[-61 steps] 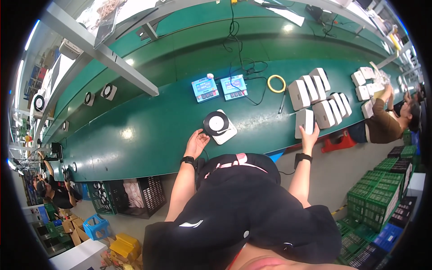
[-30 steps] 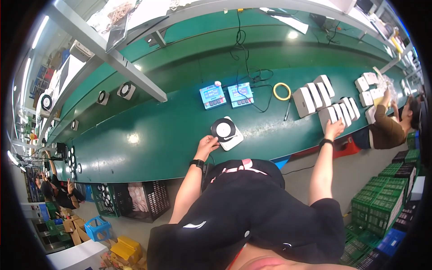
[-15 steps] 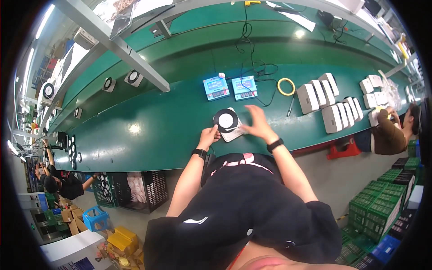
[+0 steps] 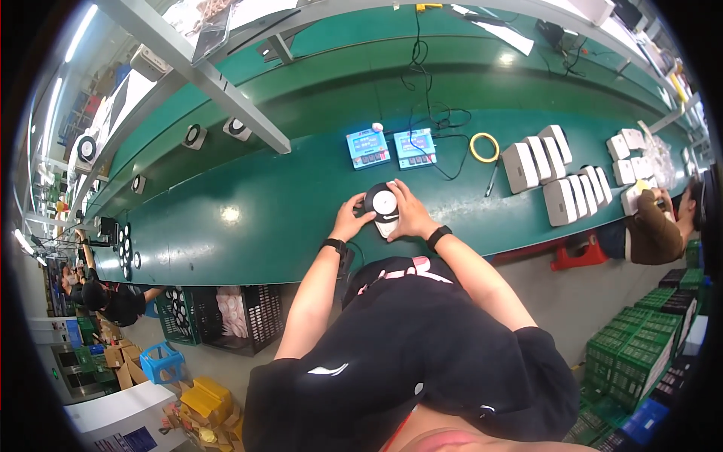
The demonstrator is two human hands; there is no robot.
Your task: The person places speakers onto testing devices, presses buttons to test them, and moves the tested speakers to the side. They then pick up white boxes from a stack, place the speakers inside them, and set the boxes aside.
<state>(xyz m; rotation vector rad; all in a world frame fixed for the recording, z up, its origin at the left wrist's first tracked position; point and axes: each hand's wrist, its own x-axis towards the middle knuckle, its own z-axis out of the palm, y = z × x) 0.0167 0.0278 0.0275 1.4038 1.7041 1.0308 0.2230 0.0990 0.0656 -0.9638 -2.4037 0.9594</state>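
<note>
Between my two hands is a small white turntable-shaped device (image 4: 385, 202) with a round black disc and white centre on its face. My left hand (image 4: 349, 219) grips its left side, thumb on the front edge. Along the right side my right hand (image 4: 412, 214) is wrapped, its fingertips reaching over the far edge. The device's underside is hidden, so I cannot tell whether it touches the table. Just beyond stand two light-blue boxes with screens, a left box (image 4: 367, 149) and a right box (image 4: 415, 149).
A yellow ring (image 4: 496, 153), a pen (image 4: 492, 181) and several upright white devices (image 4: 559, 203) are on the green table (image 4: 286, 226) to the right. Black cables (image 4: 444, 119) lie behind the boxes. A grey shelf post (image 4: 241, 113) slants in at upper left. A co-worker (image 4: 655, 226) sits far right.
My right hand, before raised and spread right of the device, has come in and closed on its right side. The device has turned a little between my hands. My left hand keeps its hold.
</note>
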